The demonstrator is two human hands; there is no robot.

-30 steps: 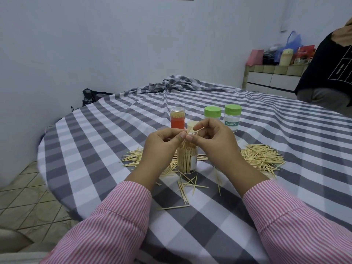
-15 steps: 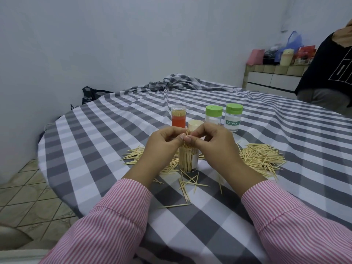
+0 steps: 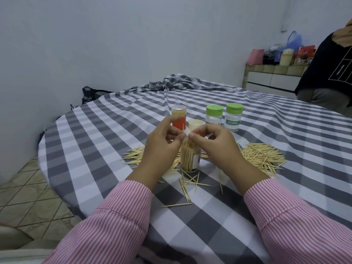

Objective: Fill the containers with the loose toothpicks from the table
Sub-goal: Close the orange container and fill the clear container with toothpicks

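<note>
Round surface (image 3: 106, 141) under a grey-and-white checked cloth. Near its middle, one clear open container (image 3: 190, 159), upright, packed with toothpicks standing on end, their tips above the rim. Directly over it, left hand (image 3: 162, 141) and right hand (image 3: 215, 141), both in pink-striped sleeves, fingertips meeting; the fingers of each are curled and together pinch a small white scrap (image 3: 186, 132), with a single toothpick (image 3: 183, 128) upright beside it against the left fingers. Behind the hands, toward the far edge: one clear container with an orange label (image 3: 178, 119), capped and full; one cream lid or cup (image 3: 195, 124), partly hidden; two green-lidded containers (image 3: 214, 115), the right one (image 3: 234, 119) labelled TOOTHPICK. Loose toothpicks: one pile (image 3: 262, 157) right of the open container, one pile (image 3: 135, 155) left of it and partly hidden by the left wrist, and a thin scatter (image 3: 188, 183) between the container and the near edge. Beyond the far right edge, a second person (image 3: 327, 73) in a dark top, and a tiled counter (image 3: 274, 73) carrying bags.
</note>
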